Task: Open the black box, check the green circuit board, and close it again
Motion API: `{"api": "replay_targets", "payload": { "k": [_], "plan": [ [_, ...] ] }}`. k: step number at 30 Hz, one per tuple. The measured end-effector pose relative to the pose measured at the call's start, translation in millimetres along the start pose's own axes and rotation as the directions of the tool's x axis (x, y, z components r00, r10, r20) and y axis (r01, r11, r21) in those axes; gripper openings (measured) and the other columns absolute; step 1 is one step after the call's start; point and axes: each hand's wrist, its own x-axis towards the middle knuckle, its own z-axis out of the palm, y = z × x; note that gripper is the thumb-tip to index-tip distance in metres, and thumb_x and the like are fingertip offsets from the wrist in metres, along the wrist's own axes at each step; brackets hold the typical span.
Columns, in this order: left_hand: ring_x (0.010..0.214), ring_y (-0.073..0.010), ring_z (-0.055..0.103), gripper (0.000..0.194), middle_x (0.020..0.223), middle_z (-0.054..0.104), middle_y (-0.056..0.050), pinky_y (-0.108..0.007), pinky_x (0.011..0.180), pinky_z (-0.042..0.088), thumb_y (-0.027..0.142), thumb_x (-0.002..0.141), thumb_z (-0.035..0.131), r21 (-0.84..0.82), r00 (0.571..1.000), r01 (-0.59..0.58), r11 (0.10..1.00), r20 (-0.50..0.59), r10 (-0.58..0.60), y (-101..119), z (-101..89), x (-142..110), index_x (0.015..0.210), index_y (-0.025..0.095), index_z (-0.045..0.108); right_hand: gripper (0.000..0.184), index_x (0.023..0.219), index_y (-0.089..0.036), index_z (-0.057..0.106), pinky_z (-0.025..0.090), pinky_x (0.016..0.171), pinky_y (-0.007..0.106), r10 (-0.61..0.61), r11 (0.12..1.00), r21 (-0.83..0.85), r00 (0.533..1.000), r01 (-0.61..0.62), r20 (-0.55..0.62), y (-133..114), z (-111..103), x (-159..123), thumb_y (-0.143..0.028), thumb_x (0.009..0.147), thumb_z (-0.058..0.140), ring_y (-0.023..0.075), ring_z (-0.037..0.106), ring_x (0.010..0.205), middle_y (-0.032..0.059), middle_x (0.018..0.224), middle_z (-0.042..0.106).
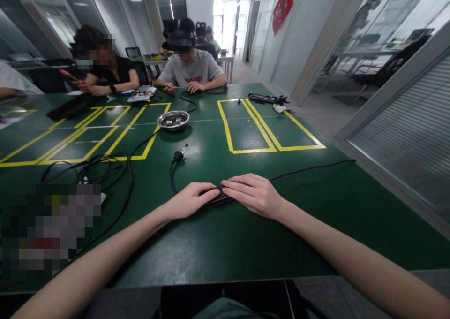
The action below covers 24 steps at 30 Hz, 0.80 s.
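Observation:
A small flat black device [221, 198] lies on the green table [218, 244] in front of me, mostly hidden under my fingers. My left hand [191, 200] rests on its left end, fingers stretched flat. My right hand [253, 194] covers its right end, fingers flat and together. One thin black cable [312, 168] runs from the device to the right. Another black cable with a plug [177, 157] lies just behind my left hand.
A metal bowl [173, 120] with small parts stands mid-table between yellow tape rectangles [246, 124]. Tangled black cables [98, 166] lie left. Two people sit at the far side; a black tool [265, 98] lies far right. The table edge runs along the right.

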Motion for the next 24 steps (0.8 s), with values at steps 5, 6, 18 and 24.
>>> {"api": "replay_targets", "payload": {
  "k": [5,6,18,24],
  "plan": [
    [0.082,-0.0189,0.066,0.035,0.094,0.074,-0.004,-0.03,0.074,0.053,0.046,0.1,0.06,-0.005,0.991,-0.058,0.998,-0.118,0.057,-3.6,-0.4,-1.3,0.112,0.016,0.073,0.054,0.148,-0.018,0.055,0.061,0.09,0.041,0.172,0.979,0.08,0.971,-0.187,0.168,-0.5,2.2,2.0,-0.029,0.097,0.065,0.0282,0.072,0.112,0.017,0.134,0.07],
    [0.085,-0.02,0.066,0.033,0.095,0.074,-0.006,-0.032,0.077,0.053,0.045,0.099,0.062,0.088,0.98,-0.095,0.992,-0.168,0.109,-4.2,0.6,-2.1,0.112,0.017,0.072,0.062,0.149,-0.015,0.054,0.062,0.088,0.041,0.21,0.967,0.106,0.96,-0.232,0.186,-0.9,3.3,2.1,-0.036,0.093,0.071,0.0289,0.073,0.109,0.0183,0.131,0.07],
    [0.083,-0.0227,0.067,0.029,0.09,0.073,-0.006,-0.037,0.08,0.052,0.047,0.097,0.065,0.439,0.94,-0.155,0.885,-0.211,0.269,-7.1,13.2,-4.2,0.103,0.018,0.068,0.037,0.129,-0.02,0.066,0.059,0.081,0.036,0.309,0.897,0.256,0.926,-0.359,0.217,-2.9,5.1,6.4,-0.036,0.096,0.071,0.0245,0.072,0.095,0.0111,0.108,0.076],
    [0.083,-0.0214,0.066,0.026,0.092,0.072,-0.007,-0.034,0.076,0.053,0.042,0.099,0.062,0.367,0.943,-0.186,0.912,-0.195,0.271,-4.3,10.0,-5.4,0.106,0.018,0.068,0.041,0.136,-0.022,0.061,0.059,0.082,0.034,0.309,0.892,0.258,0.917,-0.371,0.251,-3.7,5.6,5.7,-0.029,0.097,0.069,0.0231,0.072,0.096,0.0088,0.108,0.076]
  ]
}}
